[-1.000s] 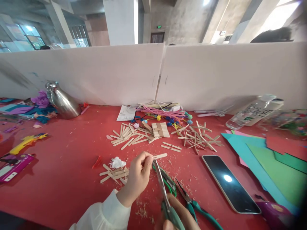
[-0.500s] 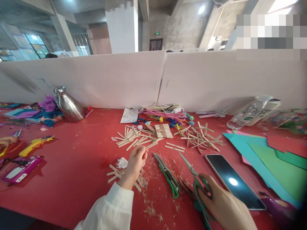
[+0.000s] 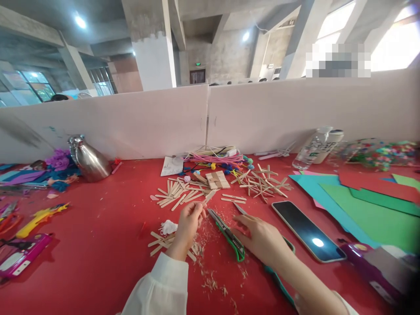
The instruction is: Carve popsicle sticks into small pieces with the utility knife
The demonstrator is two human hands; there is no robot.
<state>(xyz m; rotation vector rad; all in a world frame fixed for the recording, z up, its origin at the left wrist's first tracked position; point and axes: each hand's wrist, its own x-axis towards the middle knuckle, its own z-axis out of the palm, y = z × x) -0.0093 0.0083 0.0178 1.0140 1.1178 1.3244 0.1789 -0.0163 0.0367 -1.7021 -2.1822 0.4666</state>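
Observation:
My left hand [image 3: 189, 222] pinches a pale wooden craft stick [image 3: 209, 197] that points up and away from me. My right hand [image 3: 262, 238] has its fingers apart and hovers at the right side of a green utility knife [image 3: 229, 236], which lies with its blade end away from me. Whether a fingertip touches the knife, I cannot tell. Under my right hand lie green-handled scissors [image 3: 279, 284], partly hidden, with one blade tip showing beyond the fingers. Thin wood shavings [image 3: 210, 282] are scattered between my hands.
Craft sticks [image 3: 173, 192] lie in loose groups ahead, with a stacked stick bundle [image 3: 218, 180]. A phone [image 3: 305, 229] and coloured paper [image 3: 348, 214] are at right. A steel jug [image 3: 92, 162], yellow glue gun [image 3: 42, 220] and purple device [image 3: 24, 256] stand at left.
My right hand has let go of the scissors and moved left toward the utility knife. My left hand stays pinched on the craft stick. The view has shifted slightly.

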